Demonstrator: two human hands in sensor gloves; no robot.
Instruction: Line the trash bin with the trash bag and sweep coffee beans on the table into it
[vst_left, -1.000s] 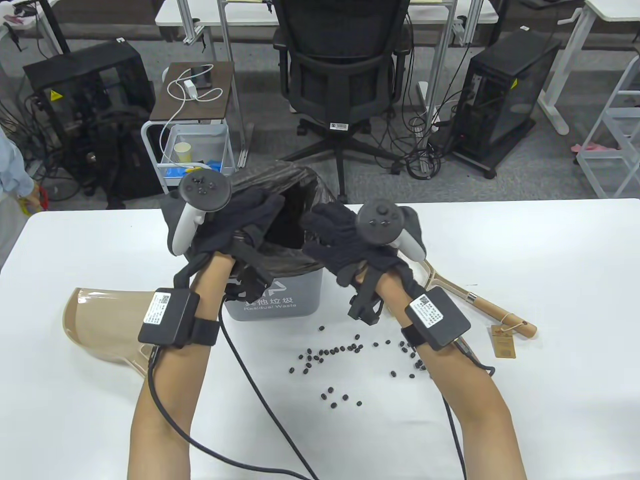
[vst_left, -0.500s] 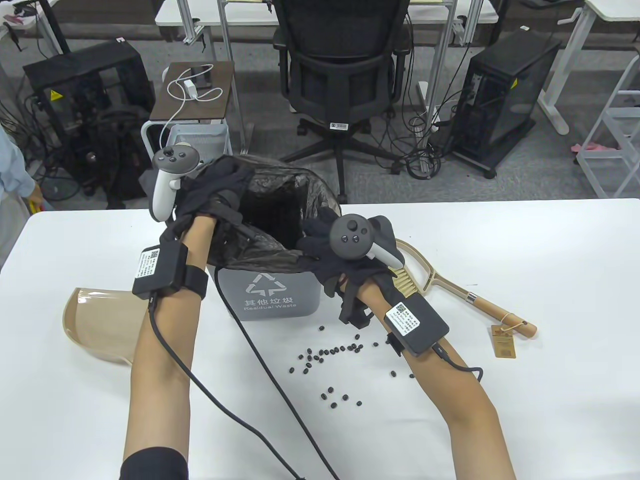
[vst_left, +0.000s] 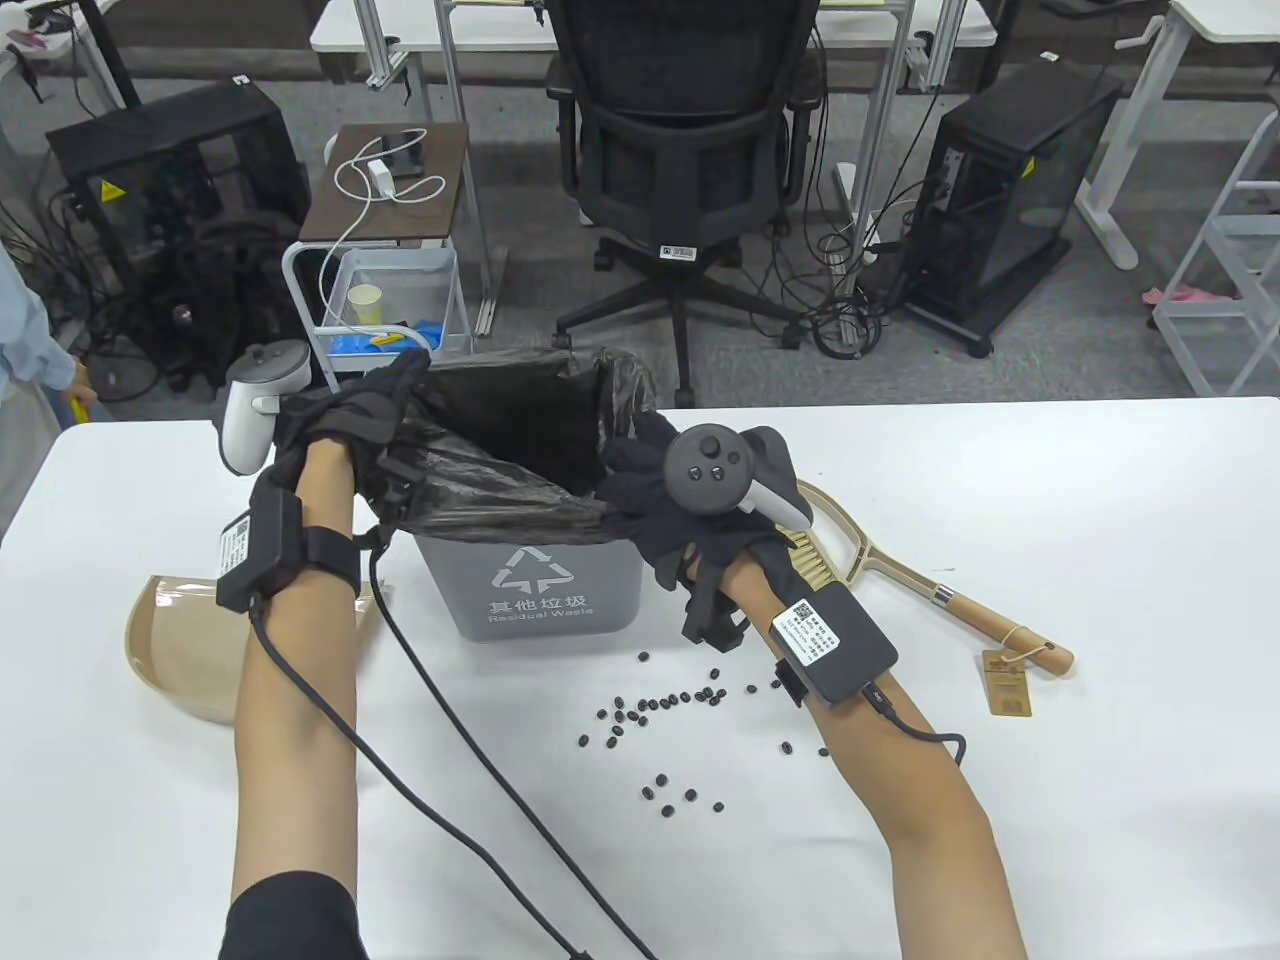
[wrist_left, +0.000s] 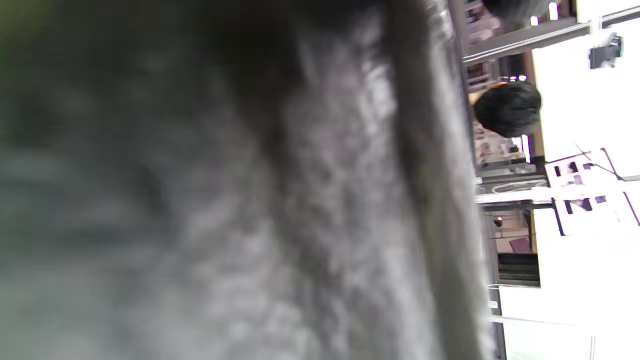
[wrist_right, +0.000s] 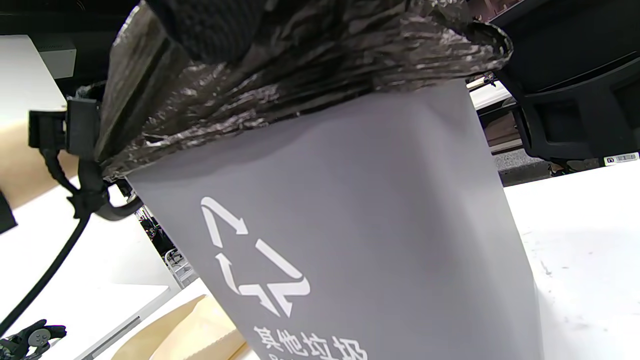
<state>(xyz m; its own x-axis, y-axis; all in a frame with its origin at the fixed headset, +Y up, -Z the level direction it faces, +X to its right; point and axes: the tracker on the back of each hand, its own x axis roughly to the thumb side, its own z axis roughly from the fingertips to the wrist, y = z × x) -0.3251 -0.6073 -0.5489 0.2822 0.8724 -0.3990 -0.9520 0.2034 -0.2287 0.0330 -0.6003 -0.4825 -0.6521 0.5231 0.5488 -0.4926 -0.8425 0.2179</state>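
Observation:
The grey trash bin (vst_left: 545, 590) stands on the white table, its recycling mark facing me. A black trash bag (vst_left: 500, 470) sits in it, mouth open. My left hand (vst_left: 385, 395) grips the bag's left edge and holds it stretched out past the bin's left side. My right hand (vst_left: 628, 472) grips the bag at the bin's right front corner. In the right wrist view the bag (wrist_right: 300, 85) lies crumpled over the rim above the bin wall (wrist_right: 350, 200). Blurred bag plastic (wrist_left: 300, 200) fills the left wrist view. Coffee beans (vst_left: 660, 705) lie scattered in front of the bin.
A beige dustpan (vst_left: 165, 640) lies left of the bin, partly under my left forearm. A wooden hand brush (vst_left: 930, 590) with a paper tag lies to the right, behind my right wrist. Black cables trail from both wrists across the table. An office chair (vst_left: 680, 150) stands beyond the far edge.
My left hand has swung left and down, pulling the bag's edge outward from the bin. The right hand came down to the bin's right front corner and has stayed there.

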